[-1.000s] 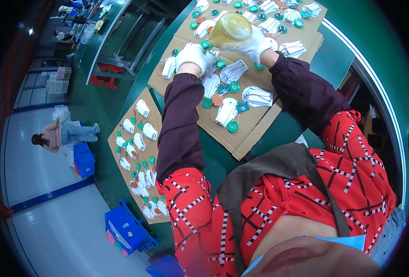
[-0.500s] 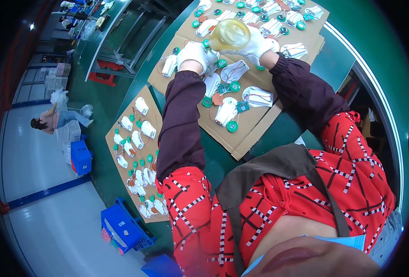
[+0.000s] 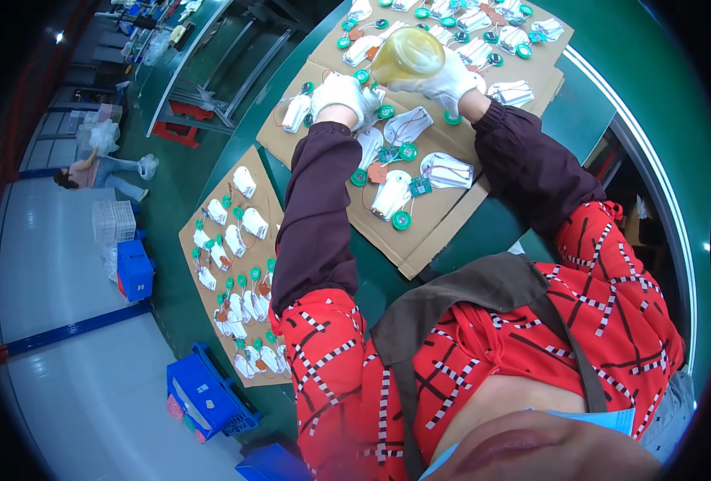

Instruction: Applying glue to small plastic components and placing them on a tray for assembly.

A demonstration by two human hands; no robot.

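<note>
In the head view, a large cardboard sheet (image 3: 415, 244) with white housings (image 3: 407, 126) lies on a green table (image 3: 580, 100). Over the sheet, the gloved right hand (image 3: 449, 84) grips a rounded, translucent yellow container (image 3: 407, 58); the left hand (image 3: 342, 96), also over it, hides its fingers, grip impossible to tell. A blue bin (image 3: 188, 375) left of the sheet bears an illegible label.

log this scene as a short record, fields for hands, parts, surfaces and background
left hand: white-gloved, among the parts; its grip is hidden
right hand: white-gloved, holding a translucent yellowish container
parts: white housings, green round pieces
surfaces: green table, larger cardboard sheet, smaller cardboard sheet
background: another person, blue box
</note>
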